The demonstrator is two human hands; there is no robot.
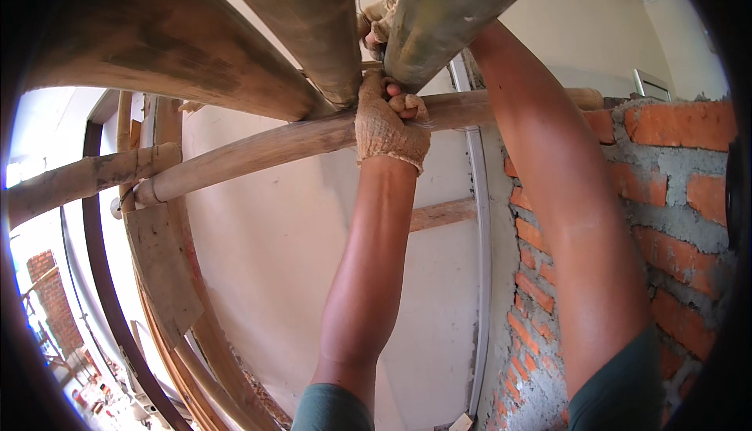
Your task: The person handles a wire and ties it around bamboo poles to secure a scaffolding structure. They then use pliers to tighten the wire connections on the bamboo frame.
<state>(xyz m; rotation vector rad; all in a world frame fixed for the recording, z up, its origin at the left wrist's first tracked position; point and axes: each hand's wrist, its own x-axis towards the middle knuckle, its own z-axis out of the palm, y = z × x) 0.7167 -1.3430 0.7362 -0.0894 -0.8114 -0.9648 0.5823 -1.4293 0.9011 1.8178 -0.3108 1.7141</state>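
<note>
My left hand (385, 122), in a worn beige knitted glove with bare fingertips, is closed around a horizontal wooden pole (274, 147) where it meets thick slanting poles (313, 16) overhead. My right hand (378, 22), also gloved, reaches higher up behind a thick grey-green pole (446, 8); only a bit of the glove shows and its grip is hidden. Both forearms rise from the lower edge.
A red brick wall with grey mortar (666, 188) stands at the right. A pale plastered wall (313, 274) lies ahead, with a grey metal strip (479, 220) down it. More scaffold poles and a plank (160, 266) are at the left, with ground far below.
</note>
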